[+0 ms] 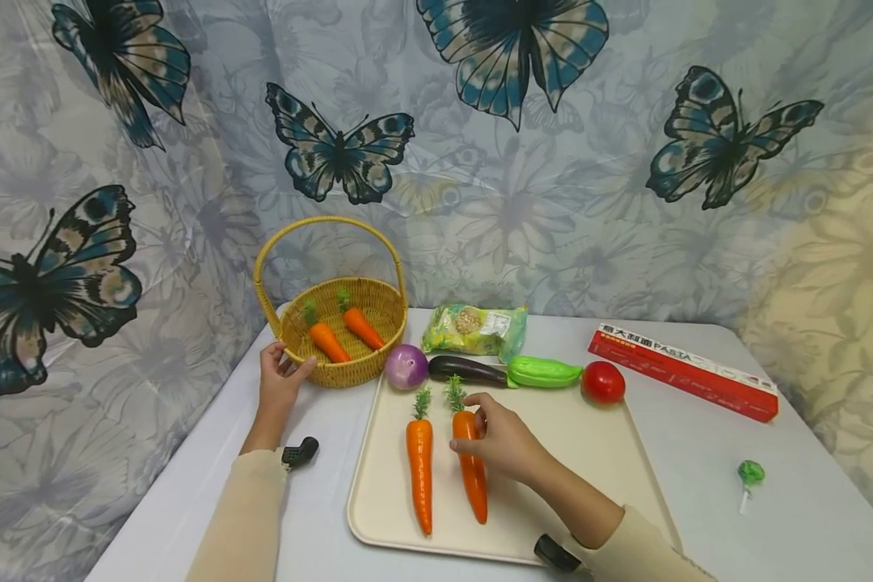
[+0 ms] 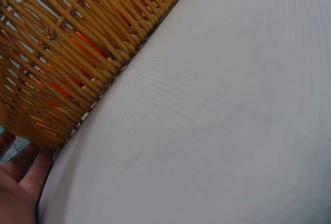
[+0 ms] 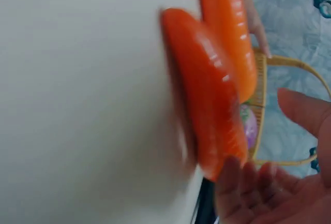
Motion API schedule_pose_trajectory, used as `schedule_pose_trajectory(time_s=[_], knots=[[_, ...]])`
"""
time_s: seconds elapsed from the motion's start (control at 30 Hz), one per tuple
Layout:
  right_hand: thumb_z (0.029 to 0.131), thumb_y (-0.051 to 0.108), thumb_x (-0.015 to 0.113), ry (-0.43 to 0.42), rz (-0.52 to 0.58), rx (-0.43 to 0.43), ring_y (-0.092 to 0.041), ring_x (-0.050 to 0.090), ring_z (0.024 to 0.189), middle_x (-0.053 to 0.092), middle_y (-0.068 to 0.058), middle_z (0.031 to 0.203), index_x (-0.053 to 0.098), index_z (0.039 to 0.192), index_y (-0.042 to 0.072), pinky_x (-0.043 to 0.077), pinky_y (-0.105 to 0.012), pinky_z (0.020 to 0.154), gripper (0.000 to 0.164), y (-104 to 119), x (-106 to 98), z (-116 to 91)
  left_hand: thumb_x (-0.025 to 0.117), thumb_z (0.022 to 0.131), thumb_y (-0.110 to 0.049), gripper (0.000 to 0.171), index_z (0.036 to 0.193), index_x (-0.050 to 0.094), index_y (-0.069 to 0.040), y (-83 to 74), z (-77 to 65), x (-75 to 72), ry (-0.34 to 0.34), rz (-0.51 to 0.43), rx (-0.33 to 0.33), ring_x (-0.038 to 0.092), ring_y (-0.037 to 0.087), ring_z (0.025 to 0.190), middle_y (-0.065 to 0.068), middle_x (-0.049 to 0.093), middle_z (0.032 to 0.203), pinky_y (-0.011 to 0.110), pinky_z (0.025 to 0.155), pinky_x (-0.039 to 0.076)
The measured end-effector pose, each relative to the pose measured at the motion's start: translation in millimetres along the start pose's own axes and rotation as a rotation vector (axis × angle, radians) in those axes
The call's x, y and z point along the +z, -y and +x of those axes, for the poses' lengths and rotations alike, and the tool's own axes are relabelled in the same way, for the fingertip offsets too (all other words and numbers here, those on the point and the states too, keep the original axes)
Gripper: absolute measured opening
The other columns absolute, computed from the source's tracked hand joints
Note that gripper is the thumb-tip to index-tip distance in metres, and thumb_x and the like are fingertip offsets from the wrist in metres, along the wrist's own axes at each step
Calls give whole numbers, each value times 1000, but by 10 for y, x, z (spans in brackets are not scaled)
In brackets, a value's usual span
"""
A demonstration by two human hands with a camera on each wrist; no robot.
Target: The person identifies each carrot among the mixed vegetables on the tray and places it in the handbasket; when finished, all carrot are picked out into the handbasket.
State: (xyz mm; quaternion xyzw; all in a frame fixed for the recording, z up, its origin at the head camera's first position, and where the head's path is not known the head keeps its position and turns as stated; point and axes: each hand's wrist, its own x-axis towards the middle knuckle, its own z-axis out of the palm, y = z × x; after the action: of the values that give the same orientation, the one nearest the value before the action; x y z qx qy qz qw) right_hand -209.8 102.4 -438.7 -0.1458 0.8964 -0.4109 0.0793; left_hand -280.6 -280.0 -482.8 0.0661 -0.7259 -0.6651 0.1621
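A yellow wicker basket [image 1: 345,373] with a tall hoop handle stands at the back left, with two orange carrots [image 1: 329,343] inside. My left hand [image 1: 282,384] holds its near left side, thumb at the rim; the left wrist view shows fingers [image 2: 32,169] against the weave [image 2: 62,43]. Two more carrots with green tops lie side by side on a cream tray [image 1: 553,485]. Over the right one [image 1: 471,465] is my right hand [image 1: 505,440], thumb and fingers spread about its upper part. In the right wrist view, fingertips [image 3: 230,175] reach the thick end of that carrot [image 3: 207,89].
Along the tray's back edge lie a purple onion [image 1: 406,367], an eggplant [image 1: 469,370], a green ridged vegetable [image 1: 546,372] and a tomato [image 1: 603,382]. Behind them sits a green packet [image 1: 473,329]. To the right are a red pasta box [image 1: 684,370] and a green lollipop [image 1: 751,473].
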Motion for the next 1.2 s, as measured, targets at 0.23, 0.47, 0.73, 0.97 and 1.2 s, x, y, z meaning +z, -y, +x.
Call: schedule_pose_trajectory(time_s=[0.23,0.47,0.73,0.97,1.2], knots=[[74,30,84,73,-139,153,-18,52,56,54,-5,72,40,132,-3,44,-31,52,80,-108,60,-36,73,89,-29,77,142,21,-9,45,41,-6,-7,22,-20,24,32,141,10,12,160,47,111,29],[76,22,80,112,-121,145,-18,55,56,55,-6,76,42,131,-3,48,-31,51,72,-111,80,-25,72,90,-19,75,141,20,-2,-163,-77,5,13,-9,-22,24,34,141,16,14,158,47,111,28],[75,15,76,120,-91,77,-17,57,60,59,-4,82,36,136,-3,49,-30,51,75,30,-1,160,70,91,-18,71,140,21,-1,-171,-121,38,14,-7,-6,25,34,141,16,15,158,46,111,29],[81,19,75,116,13,41,-18,61,76,61,-7,96,40,137,-1,54,-31,60,69,320,-138,616,72,90,-19,75,141,20,-2,-101,-59,39,24,-20,-11,25,34,141,15,13,159,48,111,28],[83,18,73,128,129,-15,-21,64,82,60,-10,100,43,131,3,57,-33,64,58,582,-140,1165,76,87,-28,73,137,25,-12,108,61,9,-27,-17,-28,28,26,139,5,17,159,44,110,31]])
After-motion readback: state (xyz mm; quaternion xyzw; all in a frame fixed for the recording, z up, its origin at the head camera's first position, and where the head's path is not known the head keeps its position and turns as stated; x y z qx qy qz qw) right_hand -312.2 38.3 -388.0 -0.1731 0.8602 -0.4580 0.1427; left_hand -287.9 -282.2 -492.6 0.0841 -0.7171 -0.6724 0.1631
